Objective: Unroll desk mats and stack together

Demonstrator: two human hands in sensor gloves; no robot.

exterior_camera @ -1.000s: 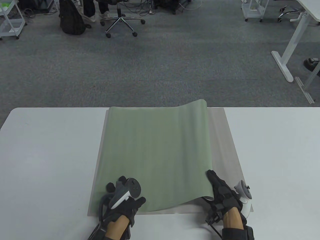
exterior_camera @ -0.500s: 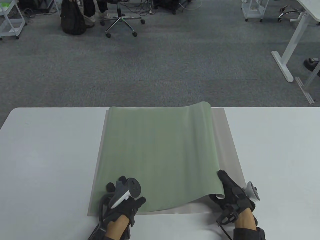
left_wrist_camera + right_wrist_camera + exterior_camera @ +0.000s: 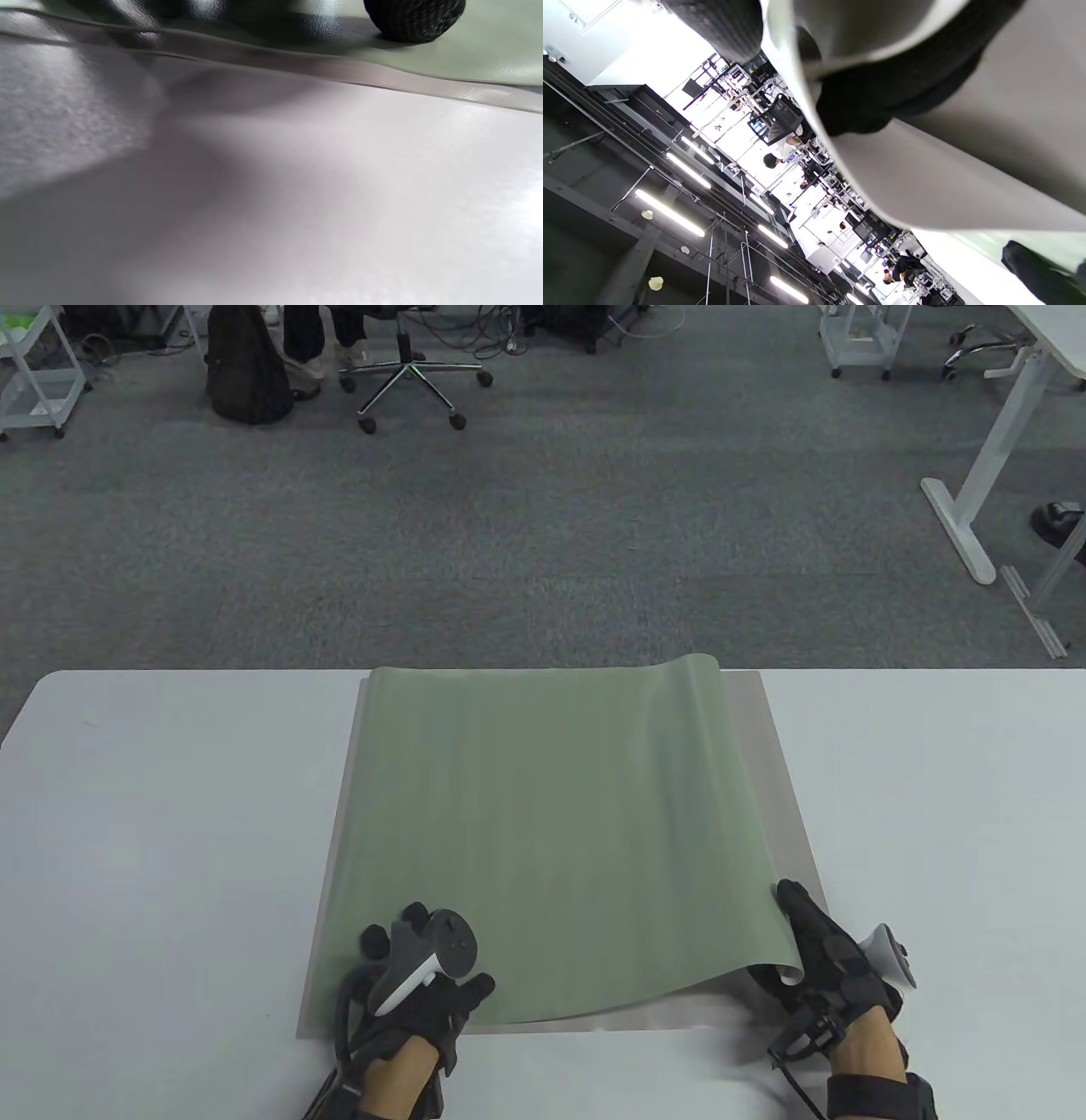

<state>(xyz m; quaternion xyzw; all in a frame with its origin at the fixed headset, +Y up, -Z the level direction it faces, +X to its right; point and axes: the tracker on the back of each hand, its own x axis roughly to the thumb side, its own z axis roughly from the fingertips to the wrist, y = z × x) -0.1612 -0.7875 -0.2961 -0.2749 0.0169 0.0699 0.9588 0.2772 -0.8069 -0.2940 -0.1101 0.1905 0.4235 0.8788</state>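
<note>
I hold the green desk mat [image 3: 543,840] over the grey desk mat [image 3: 785,789], both in the middle of the white table [image 3: 170,831] in the lower half of the frame. My left hand [image 3: 424,976] presses flat, fingers spread, on the green mat's lower-left corner; the left wrist view shows one fingertip [image 3: 413,19] resting on the green surface. My right hand [image 3: 819,963] pinches the lower-right corner, which curls up off the grey mat, thumb under and fingers over.

To do this well, I judge I should keep the left hand as an anchor and draw the right corner out toward the right edge of the grey mat, low and taut, then lay it down and smooth outward so the curl flattens and the edges line up.

The green mat looks thin, pliable and matte, with a faint weave and a pale underside. Its right edge rises in a soft wave toward the upper right, so I expect it to spring back. The grey mat lies flat, smooth, slightly glossy at its near edge.
</note>
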